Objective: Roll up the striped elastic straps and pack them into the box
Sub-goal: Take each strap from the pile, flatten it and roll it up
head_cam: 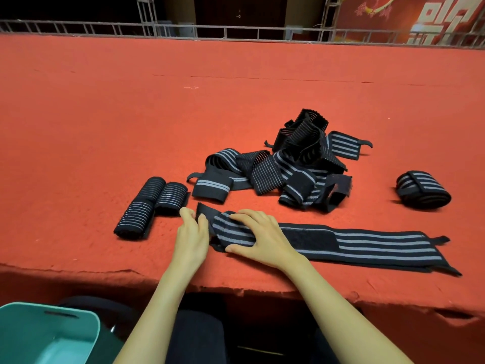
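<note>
Head view: a long striped elastic strap [367, 245] lies flat along the near edge of the red felt table [105, 114]. The left hand [190, 237] pinches its folded left end between thumb and curled fingers. The right hand [259, 237] rests just beside it on the strap, fingers spread and lightly curved. A heap of loose straps [288, 166] sits farther back. Two rolled straps [152, 203] lie to the left, and a single roll [422, 190] lies far right. A teal box [49, 334] sits near left, below the table edge.

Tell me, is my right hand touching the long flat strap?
Touching. The head view shows the right hand pressing flat on the strap, fingers spread across its stripes.
</note>
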The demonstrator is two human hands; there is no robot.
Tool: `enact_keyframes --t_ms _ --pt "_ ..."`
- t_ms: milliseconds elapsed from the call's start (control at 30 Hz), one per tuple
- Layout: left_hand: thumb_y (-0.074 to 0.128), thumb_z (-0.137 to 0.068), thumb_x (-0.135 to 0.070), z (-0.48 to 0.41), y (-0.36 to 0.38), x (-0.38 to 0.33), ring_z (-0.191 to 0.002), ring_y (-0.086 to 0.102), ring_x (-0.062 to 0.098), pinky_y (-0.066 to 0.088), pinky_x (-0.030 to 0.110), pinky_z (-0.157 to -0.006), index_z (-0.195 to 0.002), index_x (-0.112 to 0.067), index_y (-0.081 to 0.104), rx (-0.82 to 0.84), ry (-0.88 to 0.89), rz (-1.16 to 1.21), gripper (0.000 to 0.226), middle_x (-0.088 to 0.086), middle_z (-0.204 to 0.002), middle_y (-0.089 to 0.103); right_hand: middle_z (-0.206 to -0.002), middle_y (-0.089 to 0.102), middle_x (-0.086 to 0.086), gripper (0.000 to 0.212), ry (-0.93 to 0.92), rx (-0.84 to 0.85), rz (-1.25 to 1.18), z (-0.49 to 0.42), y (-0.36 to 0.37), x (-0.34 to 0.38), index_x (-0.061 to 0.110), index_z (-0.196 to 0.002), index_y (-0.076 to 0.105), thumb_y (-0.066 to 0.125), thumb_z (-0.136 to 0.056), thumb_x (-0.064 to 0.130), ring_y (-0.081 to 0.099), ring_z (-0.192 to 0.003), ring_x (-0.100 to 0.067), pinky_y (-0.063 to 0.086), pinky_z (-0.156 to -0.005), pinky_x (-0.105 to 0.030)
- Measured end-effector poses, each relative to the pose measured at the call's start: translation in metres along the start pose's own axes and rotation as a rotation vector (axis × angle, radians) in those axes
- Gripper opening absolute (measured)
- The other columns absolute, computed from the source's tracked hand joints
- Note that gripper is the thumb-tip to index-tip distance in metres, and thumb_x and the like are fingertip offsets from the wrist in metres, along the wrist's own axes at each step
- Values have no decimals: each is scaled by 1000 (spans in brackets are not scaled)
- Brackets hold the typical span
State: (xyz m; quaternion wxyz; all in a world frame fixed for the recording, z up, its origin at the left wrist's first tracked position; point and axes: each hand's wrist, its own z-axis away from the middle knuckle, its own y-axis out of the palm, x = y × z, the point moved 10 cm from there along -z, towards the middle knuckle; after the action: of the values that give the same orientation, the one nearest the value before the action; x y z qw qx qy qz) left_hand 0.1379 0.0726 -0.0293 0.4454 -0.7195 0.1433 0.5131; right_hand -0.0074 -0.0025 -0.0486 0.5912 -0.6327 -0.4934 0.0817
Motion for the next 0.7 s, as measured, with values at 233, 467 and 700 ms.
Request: enact_keyframes --t_ms 233,467,700 --pt "43 -95 -13 -6 -2 4 -79 63 37 46 42 -72 -91 -10 35 42 66 -205 8 13 -83 58 -139 44 11 77 -1 188 86 -6 18 3 35 -136 47 47 -72 76 33 -129 -11 23 -109 -35" --pt "39 -92 -13 -10 -6 13 -78 62 43 45 48 -77 -93 -13 34 -41 29 -225 5 20 -88 62 -139 45 12 75 12 127 31 -8 14 4 37 -135 47 44 -72 78 36 -127 -11 26 -107 -35" --pt "39 -92 -16 -14 -4 19 -79 63 41 48 49 -79 -92 -17 34 6 11 -238 5 15 -89 61 -138 45 12 75 -11 147 78 -4 19 6 36 -137 45 38 -75 78 35 -128 -10 24 -109 -35"
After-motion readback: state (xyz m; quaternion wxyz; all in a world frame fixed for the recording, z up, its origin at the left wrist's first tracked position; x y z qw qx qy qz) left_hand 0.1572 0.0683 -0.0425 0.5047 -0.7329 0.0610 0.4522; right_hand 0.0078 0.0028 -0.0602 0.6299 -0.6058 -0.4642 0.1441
